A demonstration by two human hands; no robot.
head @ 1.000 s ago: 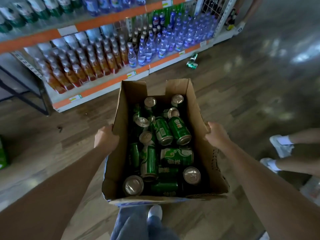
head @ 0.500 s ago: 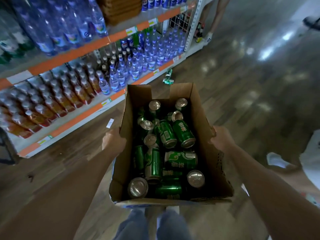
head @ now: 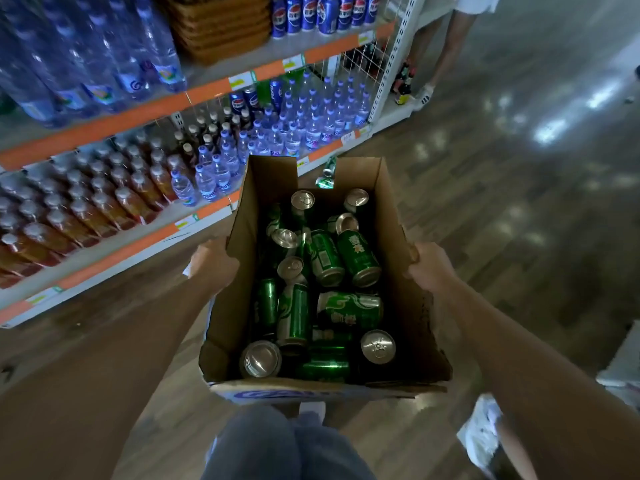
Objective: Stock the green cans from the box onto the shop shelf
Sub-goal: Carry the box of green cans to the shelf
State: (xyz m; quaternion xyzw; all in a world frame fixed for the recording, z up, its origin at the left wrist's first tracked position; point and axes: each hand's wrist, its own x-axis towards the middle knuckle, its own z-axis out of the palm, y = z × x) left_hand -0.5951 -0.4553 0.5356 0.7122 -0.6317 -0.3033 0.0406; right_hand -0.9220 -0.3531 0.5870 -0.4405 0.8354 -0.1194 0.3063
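Observation:
An open cardboard box (head: pixel 412 327) hangs in front of me above the floor, carried between both hands. Several green cans (head: pixel 358 258) lie jumbled inside it, some upright with silver tops showing. My left hand (head: pixel 211 263) grips the box's left wall from outside. My right hand (head: pixel 431 268) grips the right wall, fingers curled over its edge. The shop shelf (head: pixel 145 244) runs along the left, with orange price strips.
Orange-capped tea bottles (head: pixel 86 209), water bottles (head: pixel 294 133) and blue cola cans (head: pixel 322 12) fill the shelves. Two green cans (head: pixel 327 173) lie on the wooden floor beyond the box. One person stands at the shelf's far end (head: pixel 440 64); another's shoe (head: pixel 481 431) is at lower right.
I have walked along the aisle with the box: the shelf has slid closer and leftward, the cola cans have come into view. Both hands keep the same grip.

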